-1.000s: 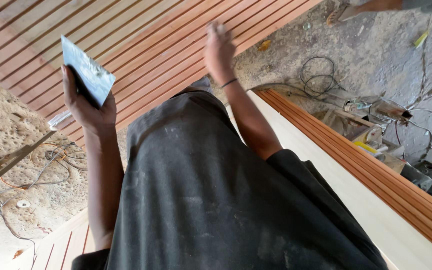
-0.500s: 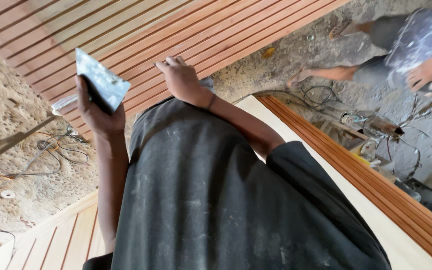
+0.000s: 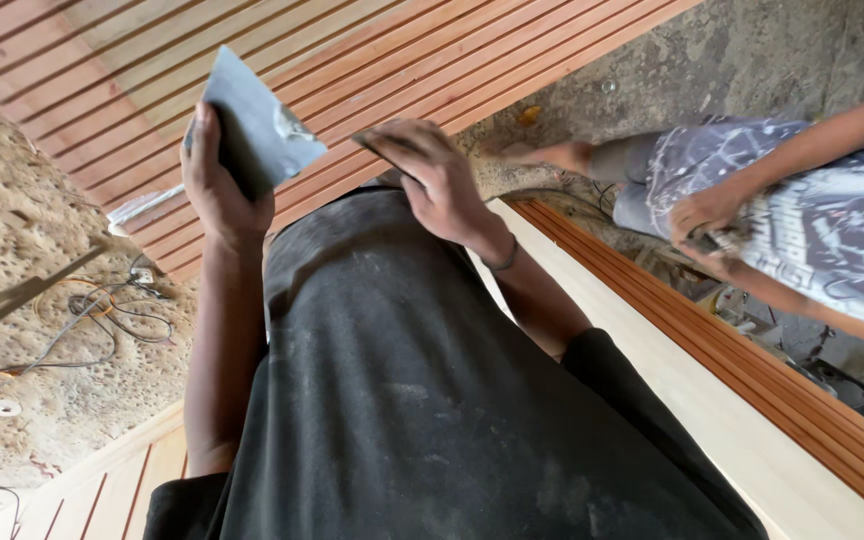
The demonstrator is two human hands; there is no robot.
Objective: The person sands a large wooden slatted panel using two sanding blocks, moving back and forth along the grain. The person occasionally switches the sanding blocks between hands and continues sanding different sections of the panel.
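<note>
Here, two hands raised over a dusty black shirt (image 3: 422,400).
The left hand (image 3: 214,190) grips a grey metal scraper blade (image 3: 257,130); the right hand (image 3: 437,185) pinches a thin dark strip (image 3: 384,150). Beyond lies the reddish slatted panel (image 3: 372,60).

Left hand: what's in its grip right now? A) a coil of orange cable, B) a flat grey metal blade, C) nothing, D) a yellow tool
B: the left hand is closed around a flat grey metal blade, held up in front of the ribbed reddish wood panel; the right hand is beside it with a small dark piece at its fingertips.
</note>
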